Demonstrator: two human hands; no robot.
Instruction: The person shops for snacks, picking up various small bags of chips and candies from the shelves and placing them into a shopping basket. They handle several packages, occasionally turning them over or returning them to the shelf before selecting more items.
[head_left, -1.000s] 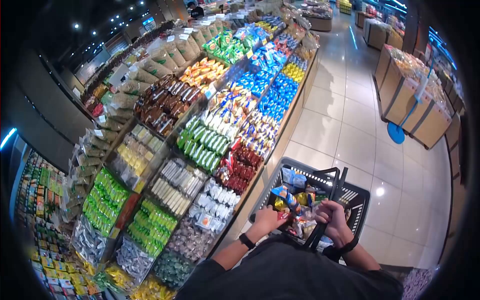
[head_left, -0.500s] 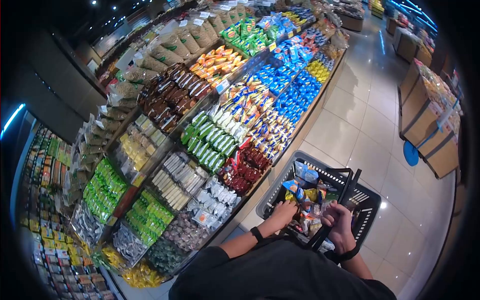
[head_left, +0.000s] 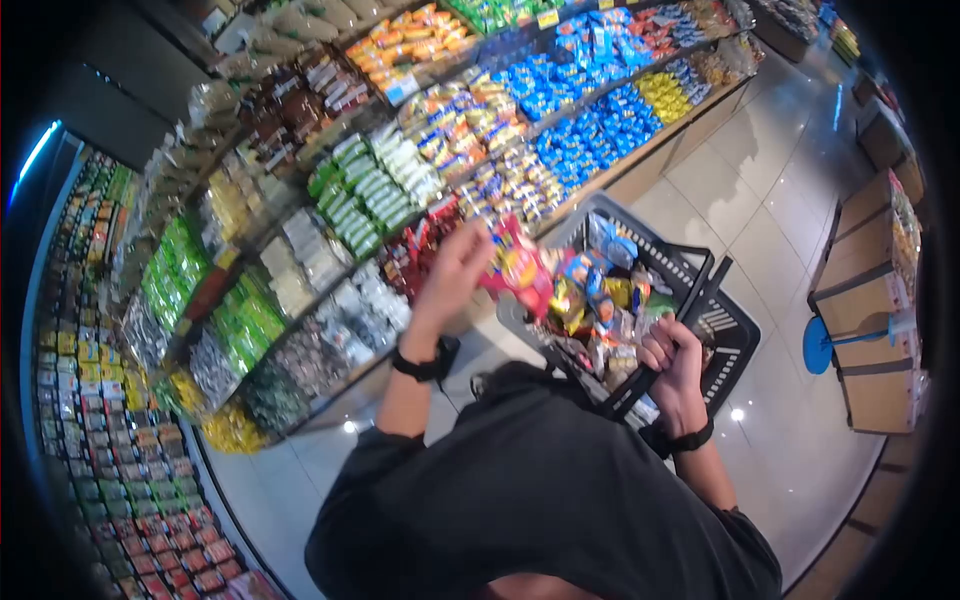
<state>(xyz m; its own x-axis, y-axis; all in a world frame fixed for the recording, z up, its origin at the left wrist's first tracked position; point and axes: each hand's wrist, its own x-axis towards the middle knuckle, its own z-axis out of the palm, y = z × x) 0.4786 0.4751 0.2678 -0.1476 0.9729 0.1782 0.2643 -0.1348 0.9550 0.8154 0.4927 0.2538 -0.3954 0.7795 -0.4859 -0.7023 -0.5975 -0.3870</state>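
My left hand (head_left: pixel 455 272) is closed on the edge of a shiny red packet (head_left: pixel 522 272) with yellow and other bright print. It holds the packet above the left side of a dark grey shopping basket (head_left: pixel 738 352), level with the front edge of the display. My right hand (head_left: pixel 675 352) is wrapped around the black basket handle (head_left: pixel 708 290). Inside the basket lies a jumble of colourful snack packets (head_left: pixel 605 300), with blue, yellow and clear wrappers showing. Both wrists wear black bands.
A tiered display of sorted sweets runs along the left, with blue packets (head_left: pixel 590 135), green-and-white packets (head_left: pixel 355 190) and dark red ones (head_left: pixel 415 245) nearest. Tiled floor (head_left: pixel 690 205) lies beyond the basket. Wooden display bins (head_left: pixel 860 270) stand at the right, beside a round blue object (head_left: pixel 817 345).
My left hand has come up out of the basket and moved left, now with the red packet in it. My right hand still grips the handle. The view has shifted.
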